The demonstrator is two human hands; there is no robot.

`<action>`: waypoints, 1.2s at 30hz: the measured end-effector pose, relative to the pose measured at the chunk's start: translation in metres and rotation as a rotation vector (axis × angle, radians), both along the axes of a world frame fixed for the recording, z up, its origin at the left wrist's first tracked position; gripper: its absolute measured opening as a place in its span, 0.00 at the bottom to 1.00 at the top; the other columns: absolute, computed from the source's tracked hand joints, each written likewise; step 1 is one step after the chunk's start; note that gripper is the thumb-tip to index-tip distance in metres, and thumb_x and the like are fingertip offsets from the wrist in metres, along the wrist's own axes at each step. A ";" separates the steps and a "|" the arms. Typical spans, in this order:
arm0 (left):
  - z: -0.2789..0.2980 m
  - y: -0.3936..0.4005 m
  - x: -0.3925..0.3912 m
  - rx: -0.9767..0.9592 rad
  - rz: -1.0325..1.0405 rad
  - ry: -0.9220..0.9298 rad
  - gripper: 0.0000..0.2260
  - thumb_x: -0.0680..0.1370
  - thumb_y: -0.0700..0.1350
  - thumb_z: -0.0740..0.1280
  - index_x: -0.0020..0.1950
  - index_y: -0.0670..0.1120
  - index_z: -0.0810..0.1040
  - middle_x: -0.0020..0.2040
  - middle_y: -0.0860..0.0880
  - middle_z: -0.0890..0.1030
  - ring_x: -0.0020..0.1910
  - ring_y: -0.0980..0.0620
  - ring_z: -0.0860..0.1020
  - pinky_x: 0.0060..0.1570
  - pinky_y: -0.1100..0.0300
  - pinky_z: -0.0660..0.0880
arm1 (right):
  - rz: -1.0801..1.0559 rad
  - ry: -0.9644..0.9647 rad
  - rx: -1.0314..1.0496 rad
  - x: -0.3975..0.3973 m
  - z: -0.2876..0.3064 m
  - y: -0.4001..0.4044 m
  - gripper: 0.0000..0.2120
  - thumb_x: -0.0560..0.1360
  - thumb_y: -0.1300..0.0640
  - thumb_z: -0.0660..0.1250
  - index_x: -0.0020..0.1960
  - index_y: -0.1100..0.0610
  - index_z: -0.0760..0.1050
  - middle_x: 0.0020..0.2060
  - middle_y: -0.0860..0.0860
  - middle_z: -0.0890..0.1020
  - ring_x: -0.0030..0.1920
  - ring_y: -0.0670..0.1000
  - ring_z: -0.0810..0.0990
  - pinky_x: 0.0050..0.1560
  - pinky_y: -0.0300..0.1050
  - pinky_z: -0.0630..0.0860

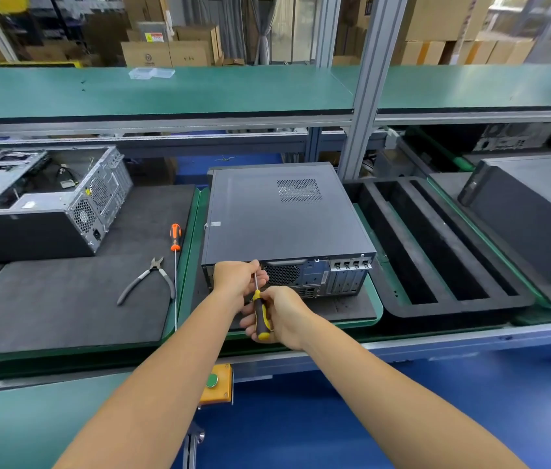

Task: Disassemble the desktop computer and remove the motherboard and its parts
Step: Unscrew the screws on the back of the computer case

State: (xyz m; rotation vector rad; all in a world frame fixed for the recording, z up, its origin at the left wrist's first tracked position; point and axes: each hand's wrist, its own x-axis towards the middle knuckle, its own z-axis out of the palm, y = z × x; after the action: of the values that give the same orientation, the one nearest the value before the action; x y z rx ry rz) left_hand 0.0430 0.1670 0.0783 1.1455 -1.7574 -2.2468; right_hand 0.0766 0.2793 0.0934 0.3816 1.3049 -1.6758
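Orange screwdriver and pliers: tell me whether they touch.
Cannot tell. In the head view the pliers' right handle ends right at the orange screwdriver's thin shaft; no plain gap or contact shows.

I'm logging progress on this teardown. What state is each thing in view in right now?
Desktop computer: flat on the mat, cover on, rear panel toward the person.
Yellow-black screwdriver: held, tip at the rear panel.
Right hand: grips the handle.
Left hand: fingers pinch the shaft.
Orange screwdriver: lying unused.
Cutters: lying unused, handles spread.
Left computer case: opened, inside exposed.
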 end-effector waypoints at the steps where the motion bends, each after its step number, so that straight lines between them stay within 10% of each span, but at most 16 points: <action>1: -0.001 0.000 0.000 0.010 0.006 0.002 0.06 0.77 0.36 0.68 0.42 0.34 0.78 0.32 0.41 0.82 0.25 0.53 0.81 0.23 0.66 0.75 | 0.037 0.037 0.008 -0.002 -0.001 0.002 0.18 0.82 0.52 0.52 0.51 0.64 0.74 0.37 0.58 0.78 0.35 0.53 0.77 0.39 0.45 0.77; 7: 0.003 -0.001 0.001 0.070 -0.001 -0.009 0.07 0.78 0.35 0.67 0.51 0.31 0.77 0.38 0.37 0.82 0.32 0.47 0.82 0.26 0.63 0.77 | 0.107 0.304 0.224 -0.008 -0.005 0.002 0.09 0.78 0.54 0.67 0.51 0.60 0.76 0.36 0.55 0.81 0.35 0.51 0.81 0.38 0.47 0.82; 11: 0.003 0.002 0.000 0.047 0.081 -0.025 0.09 0.76 0.34 0.70 0.53 0.31 0.75 0.35 0.38 0.82 0.29 0.47 0.83 0.23 0.61 0.76 | 0.138 0.370 0.322 -0.013 -0.012 -0.001 0.12 0.74 0.52 0.72 0.52 0.58 0.76 0.40 0.55 0.79 0.39 0.51 0.75 0.54 0.53 0.78; 19: 0.002 0.002 0.000 0.015 0.078 -0.017 0.08 0.74 0.33 0.71 0.51 0.33 0.76 0.38 0.37 0.82 0.29 0.47 0.83 0.23 0.62 0.76 | 0.206 0.217 0.171 -0.006 -0.012 0.000 0.12 0.80 0.47 0.62 0.53 0.56 0.70 0.33 0.53 0.77 0.28 0.48 0.78 0.33 0.40 0.77; 25: 0.001 0.001 0.000 0.000 0.031 -0.009 0.06 0.76 0.33 0.68 0.50 0.31 0.76 0.39 0.36 0.82 0.32 0.46 0.82 0.24 0.62 0.77 | 0.179 0.088 0.050 -0.007 -0.002 0.008 0.10 0.81 0.58 0.54 0.53 0.62 0.71 0.37 0.56 0.76 0.35 0.51 0.74 0.38 0.44 0.75; 36: -0.001 -0.004 0.004 0.030 0.004 0.013 0.05 0.77 0.35 0.68 0.47 0.33 0.77 0.38 0.38 0.82 0.33 0.46 0.83 0.26 0.61 0.78 | 0.204 0.357 0.272 -0.009 -0.008 0.000 0.11 0.70 0.59 0.75 0.48 0.59 0.75 0.37 0.54 0.81 0.35 0.49 0.79 0.32 0.42 0.79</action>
State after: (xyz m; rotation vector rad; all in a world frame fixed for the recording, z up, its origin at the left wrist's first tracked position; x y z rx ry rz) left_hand 0.0472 0.1626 0.0776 1.1358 -1.7209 -2.2803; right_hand 0.0679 0.2793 0.0849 0.1002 1.7819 -1.4385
